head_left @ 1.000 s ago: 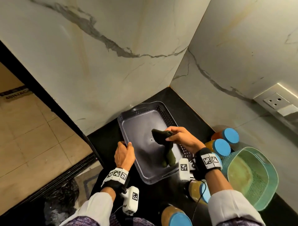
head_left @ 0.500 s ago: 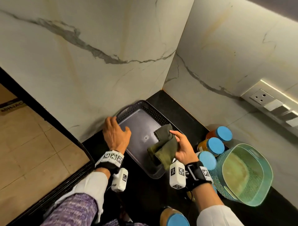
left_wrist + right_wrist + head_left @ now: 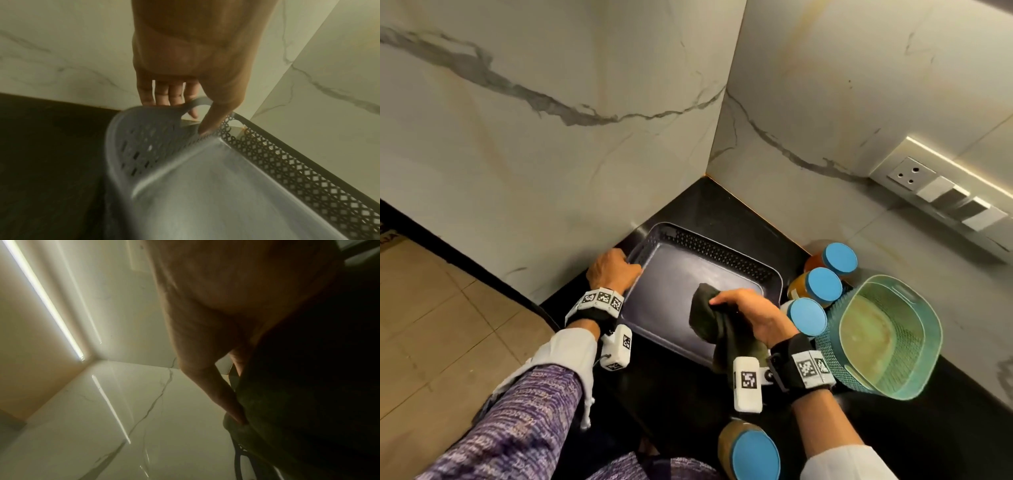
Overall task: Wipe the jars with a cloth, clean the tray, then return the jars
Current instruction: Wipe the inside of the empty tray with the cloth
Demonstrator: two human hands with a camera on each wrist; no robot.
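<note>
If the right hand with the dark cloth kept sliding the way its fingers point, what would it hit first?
Probably the left hand, which grips the grey tray at its far-left handle. The right hand points leftward across the tray floor with the cloth; the tray's left wall lies there too, and depth is unclear.

matt grey plastic tray (image 3: 671,274), dark cloth (image 3: 705,318), glossy marble walls (image 3: 551,102), glossy black counter (image 3: 722,205)

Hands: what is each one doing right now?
Left hand: grips the tray handle.
Right hand: holds the cloth in the tray.
</note>
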